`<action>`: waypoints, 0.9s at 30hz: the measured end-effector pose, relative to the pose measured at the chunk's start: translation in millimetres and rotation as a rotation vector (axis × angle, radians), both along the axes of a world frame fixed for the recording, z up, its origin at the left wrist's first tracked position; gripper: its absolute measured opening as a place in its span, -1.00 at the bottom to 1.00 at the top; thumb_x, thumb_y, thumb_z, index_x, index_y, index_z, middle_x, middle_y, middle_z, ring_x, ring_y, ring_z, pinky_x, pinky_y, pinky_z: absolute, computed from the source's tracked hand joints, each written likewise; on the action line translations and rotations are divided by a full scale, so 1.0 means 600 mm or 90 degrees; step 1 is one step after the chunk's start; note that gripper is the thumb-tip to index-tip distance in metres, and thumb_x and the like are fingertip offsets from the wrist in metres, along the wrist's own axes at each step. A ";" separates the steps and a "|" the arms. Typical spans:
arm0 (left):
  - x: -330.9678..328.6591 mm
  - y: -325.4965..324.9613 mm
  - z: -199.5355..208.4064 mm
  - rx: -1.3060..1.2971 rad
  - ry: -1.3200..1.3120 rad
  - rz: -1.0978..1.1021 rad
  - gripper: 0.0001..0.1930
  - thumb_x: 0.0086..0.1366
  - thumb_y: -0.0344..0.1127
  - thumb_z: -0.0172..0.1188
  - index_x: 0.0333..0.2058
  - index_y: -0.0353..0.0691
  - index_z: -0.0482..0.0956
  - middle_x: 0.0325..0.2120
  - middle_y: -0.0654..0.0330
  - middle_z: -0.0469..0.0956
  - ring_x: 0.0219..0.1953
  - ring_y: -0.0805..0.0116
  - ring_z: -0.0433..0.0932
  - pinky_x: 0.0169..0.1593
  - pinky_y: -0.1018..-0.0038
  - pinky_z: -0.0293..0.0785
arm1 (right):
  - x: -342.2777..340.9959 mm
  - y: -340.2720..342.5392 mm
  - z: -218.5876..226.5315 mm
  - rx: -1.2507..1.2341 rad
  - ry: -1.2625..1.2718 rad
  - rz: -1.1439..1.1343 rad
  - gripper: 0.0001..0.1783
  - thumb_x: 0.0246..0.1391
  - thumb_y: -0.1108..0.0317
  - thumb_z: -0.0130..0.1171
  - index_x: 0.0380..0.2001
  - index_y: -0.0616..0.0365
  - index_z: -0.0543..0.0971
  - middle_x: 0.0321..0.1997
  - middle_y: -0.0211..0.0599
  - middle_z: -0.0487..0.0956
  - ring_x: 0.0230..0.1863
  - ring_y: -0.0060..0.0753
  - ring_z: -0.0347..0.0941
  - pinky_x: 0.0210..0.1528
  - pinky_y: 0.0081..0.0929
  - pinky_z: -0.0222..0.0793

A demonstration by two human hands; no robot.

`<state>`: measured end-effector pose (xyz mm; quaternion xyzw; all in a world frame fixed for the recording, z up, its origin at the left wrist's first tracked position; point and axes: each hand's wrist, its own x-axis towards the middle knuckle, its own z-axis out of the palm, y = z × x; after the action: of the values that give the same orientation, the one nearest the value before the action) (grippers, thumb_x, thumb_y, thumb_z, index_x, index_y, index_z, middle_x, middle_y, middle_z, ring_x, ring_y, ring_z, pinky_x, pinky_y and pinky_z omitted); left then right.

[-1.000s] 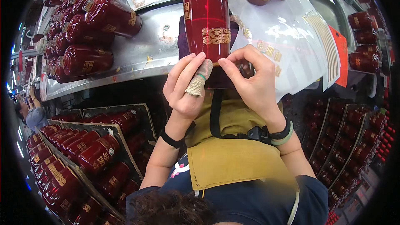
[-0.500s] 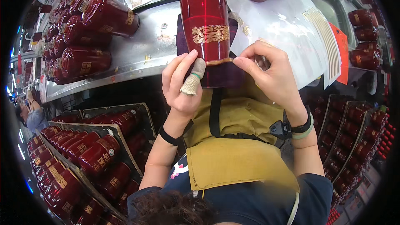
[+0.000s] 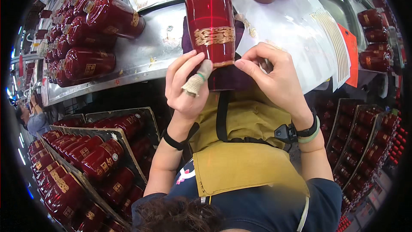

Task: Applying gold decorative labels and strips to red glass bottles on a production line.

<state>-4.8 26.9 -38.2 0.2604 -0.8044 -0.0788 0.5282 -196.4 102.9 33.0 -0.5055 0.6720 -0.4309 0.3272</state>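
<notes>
A dark red glossy bottle (image 3: pixel 210 8) with a gold ornamental band lies on a dark purple cloth (image 3: pixel 229 79), its base toward me. A thin gold strip (image 3: pixel 224 64) runs along the edge of its base. My left hand (image 3: pixel 185 83) grips the base's left side, fingers against the glass. Its thumb, in a cloth finger cot (image 3: pixel 197 80) with a green ring, presses near the strip. My right hand (image 3: pixel 277 73) has thumb and forefinger pinched at the strip's right end, close against the bottle. Its other fingers are curled and partly hidden.
Many red bottles (image 3: pixel 109 17) crowd the metal table (image 3: pixel 154 30) on the left. White sheets (image 3: pixel 292 30), a sheet of gold strips (image 3: pixel 328 34) and orange paper (image 3: pixel 351 56) lie right. Bottle-filled crates (image 3: pixel 124 135) flank me. Another person (image 3: pixel 36 120) is far left.
My right hand has moved left, bringing the strip's end in against the bottle's base. The bottle has shifted slightly, with its neck now showing at the top. My left hand stays on it.
</notes>
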 end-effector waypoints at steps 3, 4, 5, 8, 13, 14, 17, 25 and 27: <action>0.006 0.005 -0.015 0.057 0.034 0.001 -0.71 0.10 -0.71 0.43 -0.17 -0.44 0.71 -0.12 0.01 0.69 -0.08 0.10 0.68 0.01 0.32 0.65 | -0.003 0.003 0.001 0.005 0.018 0.003 -0.79 0.12 0.36 0.42 -0.42 0.30 0.66 -0.47 -0.31 0.62 -0.52 -0.52 0.36 -0.44 -0.48 0.27; 0.008 0.004 -0.016 0.053 0.035 0.000 -0.71 0.10 -0.72 0.41 -0.16 -0.46 0.70 -0.12 0.00 0.69 -0.08 0.11 0.68 0.03 0.33 0.65 | -0.005 0.004 -0.002 0.002 0.017 0.003 -0.79 0.12 0.36 0.42 -0.42 0.31 0.67 -0.47 -0.30 0.62 -0.52 -0.52 0.36 -0.43 -0.48 0.27; 0.009 0.003 -0.013 0.016 0.013 0.009 -0.71 0.12 -0.74 0.39 -0.14 -0.48 0.69 -0.11 0.00 0.69 -0.09 0.09 0.69 0.01 0.33 0.65 | -0.006 0.004 -0.005 0.000 0.015 0.003 -0.79 0.12 0.36 0.42 -0.42 0.31 0.67 -0.47 -0.30 0.62 -0.52 -0.52 0.37 -0.43 -0.48 0.27; -0.003 0.007 -0.018 -0.009 0.036 0.039 -0.69 0.12 -0.74 0.38 -0.12 -0.49 0.68 -0.09 0.00 0.68 -0.08 0.08 0.68 0.02 0.29 0.64 | -0.007 0.001 -0.012 0.003 0.019 0.004 -0.79 0.12 0.36 0.42 -0.41 0.31 0.67 -0.47 -0.29 0.62 -0.51 -0.51 0.37 -0.43 -0.47 0.27; -0.006 0.016 -0.003 -0.049 -0.028 0.059 -0.69 0.11 -0.69 0.42 -0.13 -0.42 0.69 0.07 0.01 0.58 0.11 0.05 0.56 0.09 0.27 0.58 | -0.007 0.001 -0.014 0.006 0.018 0.003 -0.79 0.13 0.35 0.41 -0.40 0.31 0.67 -0.47 -0.28 0.61 -0.51 -0.50 0.37 -0.43 -0.47 0.27; -0.006 0.016 0.002 -0.049 -0.027 0.057 -0.69 0.11 -0.69 0.42 -0.13 -0.42 0.69 0.07 0.01 0.58 0.11 0.05 0.56 0.09 0.27 0.58 | -0.009 0.001 -0.016 0.002 0.015 0.002 -0.79 0.13 0.35 0.41 -0.40 0.31 0.68 -0.47 -0.28 0.61 -0.51 -0.49 0.37 -0.42 -0.47 0.28; -0.015 0.013 0.011 0.001 -0.020 -0.012 -0.74 0.11 -0.64 0.47 -0.20 -0.26 0.75 -0.05 0.04 0.65 0.00 0.06 0.64 -0.01 0.27 0.63 | -0.008 -0.001 -0.016 0.002 0.013 0.002 -0.79 0.13 0.35 0.41 -0.40 0.32 0.68 -0.47 -0.27 0.61 -0.50 -0.49 0.38 -0.42 -0.47 0.28; 0.000 0.014 -0.029 0.142 0.099 0.002 -0.66 0.14 -0.77 0.37 -0.07 -0.51 0.67 -0.01 -0.06 0.65 0.04 0.17 0.67 0.09 0.36 0.68 | -0.010 0.001 -0.017 -0.009 0.014 0.010 -0.79 0.13 0.35 0.42 -0.40 0.32 0.68 -0.46 -0.27 0.61 -0.50 -0.49 0.38 -0.41 -0.47 0.31; -0.002 0.011 -0.020 0.047 0.040 0.040 -0.67 0.14 -0.73 0.39 -0.07 -0.46 0.70 0.00 -0.05 0.65 0.01 0.11 0.66 0.05 0.33 0.67 | -0.011 -0.001 -0.017 -0.003 0.017 0.009 -0.79 0.13 0.35 0.42 -0.40 0.32 0.68 -0.46 -0.27 0.61 -0.50 -0.49 0.38 -0.41 -0.46 0.31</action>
<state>-6.3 33.8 -50.0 0.3020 -0.7756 -0.0997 0.5453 -203.0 102.4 23.0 -0.5169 0.6716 -0.4231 0.3204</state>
